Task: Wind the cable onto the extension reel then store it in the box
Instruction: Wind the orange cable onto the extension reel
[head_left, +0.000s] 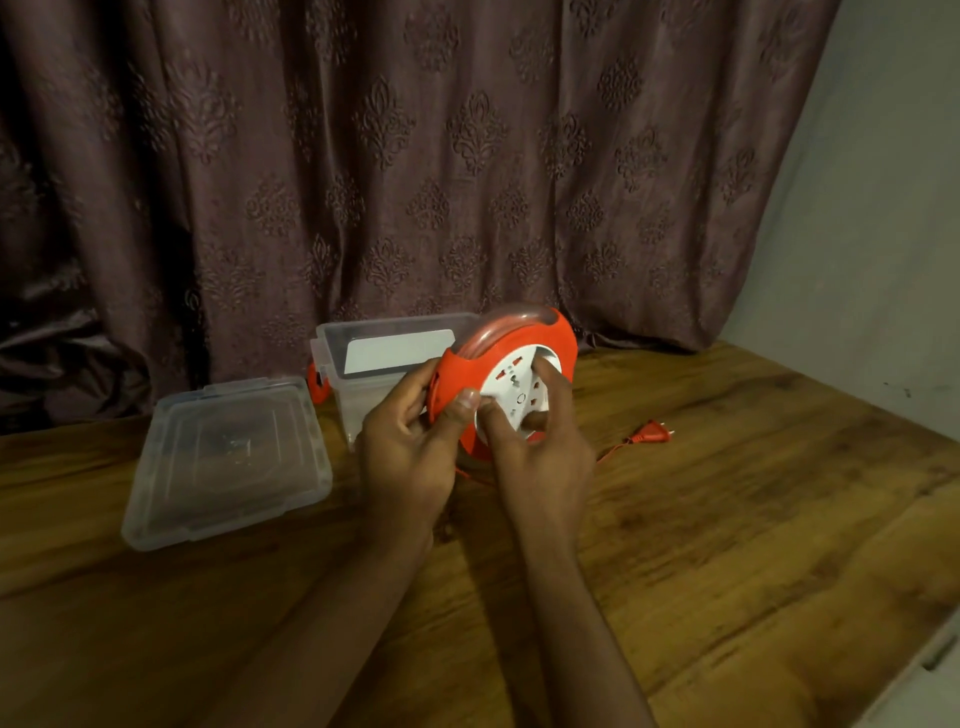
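A round orange extension reel (465, 371) with a white socket face (511, 395) is held upright above the wooden table. My left hand (410, 441) grips its orange rim from the left. My right hand (540, 441) has its fingers pressed into the white centre disc. A thin orange cable (610, 451) trails from under the reel to the right, ending in an orange plug (652, 434) lying on the table. Behind the reel stands an open clear plastic box (363, 384) with an orange latch (317, 387) on its left side.
The box's clear lid (228, 462) lies flat on the wooden table (753, 519), left of my hands. A patterned dark curtain (415, 156) hangs behind. A pale wall (883, 260) borders the right, and the table's edge runs along the lower right.
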